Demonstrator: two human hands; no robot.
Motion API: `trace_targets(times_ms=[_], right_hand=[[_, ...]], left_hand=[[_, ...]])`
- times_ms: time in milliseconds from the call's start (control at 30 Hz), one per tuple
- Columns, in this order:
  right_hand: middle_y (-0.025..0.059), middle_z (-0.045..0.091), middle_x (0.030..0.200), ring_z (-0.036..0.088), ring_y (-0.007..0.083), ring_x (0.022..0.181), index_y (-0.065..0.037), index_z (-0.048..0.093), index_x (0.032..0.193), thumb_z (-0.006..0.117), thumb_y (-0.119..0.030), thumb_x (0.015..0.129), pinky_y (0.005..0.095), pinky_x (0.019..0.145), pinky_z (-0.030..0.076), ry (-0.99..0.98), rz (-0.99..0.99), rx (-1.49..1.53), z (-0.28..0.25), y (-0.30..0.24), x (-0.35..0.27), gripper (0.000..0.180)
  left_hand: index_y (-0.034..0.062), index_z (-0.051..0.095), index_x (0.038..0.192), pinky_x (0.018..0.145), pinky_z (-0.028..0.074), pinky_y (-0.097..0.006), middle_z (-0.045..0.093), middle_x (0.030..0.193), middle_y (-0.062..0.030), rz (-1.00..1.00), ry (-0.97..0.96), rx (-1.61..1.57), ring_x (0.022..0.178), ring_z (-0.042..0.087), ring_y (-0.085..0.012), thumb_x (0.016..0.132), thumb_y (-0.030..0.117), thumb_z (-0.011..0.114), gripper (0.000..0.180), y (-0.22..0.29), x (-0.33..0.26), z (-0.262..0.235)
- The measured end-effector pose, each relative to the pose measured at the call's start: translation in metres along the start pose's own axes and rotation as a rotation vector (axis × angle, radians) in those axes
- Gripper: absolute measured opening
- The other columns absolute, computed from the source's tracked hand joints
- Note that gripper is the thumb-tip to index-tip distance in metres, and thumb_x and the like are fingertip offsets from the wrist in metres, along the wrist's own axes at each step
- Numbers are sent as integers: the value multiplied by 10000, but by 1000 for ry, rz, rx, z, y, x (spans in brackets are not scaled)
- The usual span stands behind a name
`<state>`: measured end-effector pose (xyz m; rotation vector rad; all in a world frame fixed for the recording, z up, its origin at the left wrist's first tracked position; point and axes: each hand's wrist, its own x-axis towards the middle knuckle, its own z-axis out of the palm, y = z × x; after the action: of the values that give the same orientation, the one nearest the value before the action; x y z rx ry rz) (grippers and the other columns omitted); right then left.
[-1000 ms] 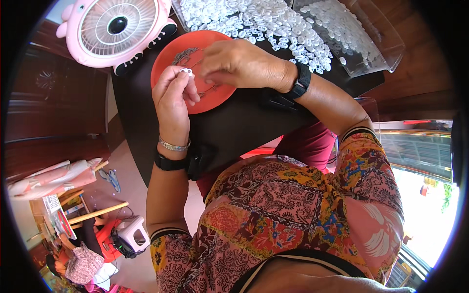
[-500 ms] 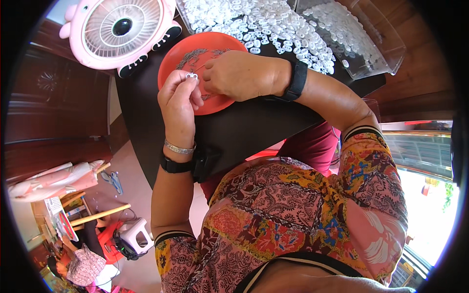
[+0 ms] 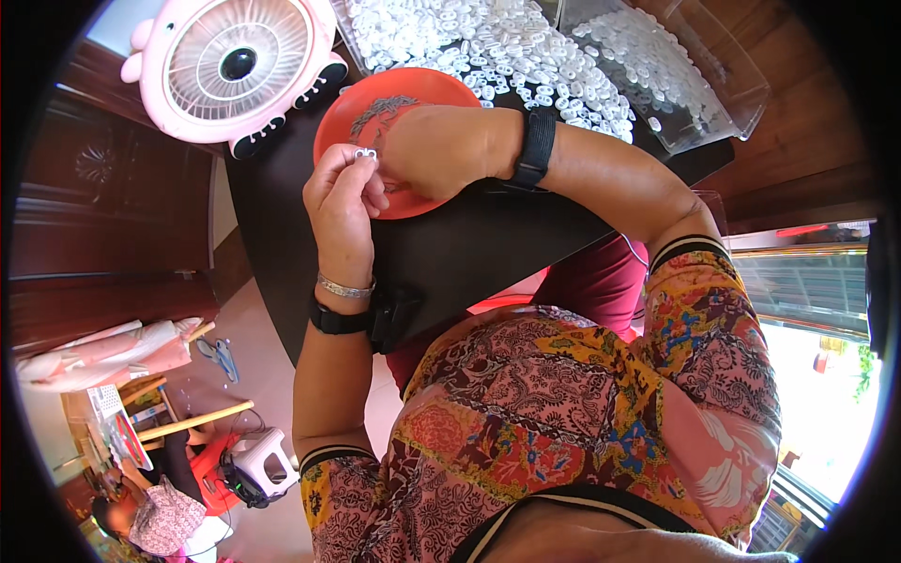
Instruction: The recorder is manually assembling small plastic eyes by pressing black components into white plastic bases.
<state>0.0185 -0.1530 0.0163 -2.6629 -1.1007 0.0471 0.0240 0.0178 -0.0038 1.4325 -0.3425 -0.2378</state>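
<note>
Between the thumb and index finger of my left hand (image 3: 342,202), a small white plastic piece with holes (image 3: 365,154) is pinched. This hand is at the near left edge of a round red dish (image 3: 436,83). Thin grey metal pieces (image 3: 377,114), like short pins, lie scattered in the dish. My right hand (image 3: 441,150) is over the dish, back upward, right beside the left fingertips. Its fingers are hidden beneath the hand and behind the left one, so I cannot see whether it holds anything.
Many white plastic pieces (image 3: 488,47) lie heaped behind the dish. A clear bin (image 3: 709,131) at the back right holds more. A pink fan (image 3: 160,103) stands at the far left of the black table (image 3: 450,249). Another person (image 3: 169,511) is at the lower left.
My right hand has shifted slightly left and nearer to me, and its curled fingers are now out of sight. The left hand keeps its pinch on the white piece. The view has shifted slightly.
</note>
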Motion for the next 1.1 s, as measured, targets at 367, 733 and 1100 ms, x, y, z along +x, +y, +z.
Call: trace_targets(times_ms=[367, 733, 1100], right_hand=[[50, 634, 819, 617, 130, 741, -4, 631, 929, 587, -20, 811, 276, 648, 486, 291, 314, 648, 4, 17, -26, 127], [-6, 644, 791, 569, 45, 668, -24, 650, 933, 647, -185, 893, 190, 643, 476, 464, 369, 1266, 6, 10, -28, 166], [-36, 583, 728, 544, 38, 667, -46, 628, 896, 612, -225, 920, 190, 614, 455, 464, 333, 1140, 7, -1, -28, 181]], left_hand=[[35, 564, 780, 448, 324, -198, 514, 592, 0, -2, -55, -27, 490, 464, -68, 868, 121, 537, 126, 0, -3, 3], [38, 544, 783, 467, 319, -193, 488, 603, 12, -7, -126, 59, 506, 442, -57, 888, 121, 515, 137, 0, -7, 8], [19, 545, 773, 471, 331, -200, 471, 597, 15, 15, -137, 73, 504, 414, -50, 878, 97, 536, 131, 0, -8, 7]])
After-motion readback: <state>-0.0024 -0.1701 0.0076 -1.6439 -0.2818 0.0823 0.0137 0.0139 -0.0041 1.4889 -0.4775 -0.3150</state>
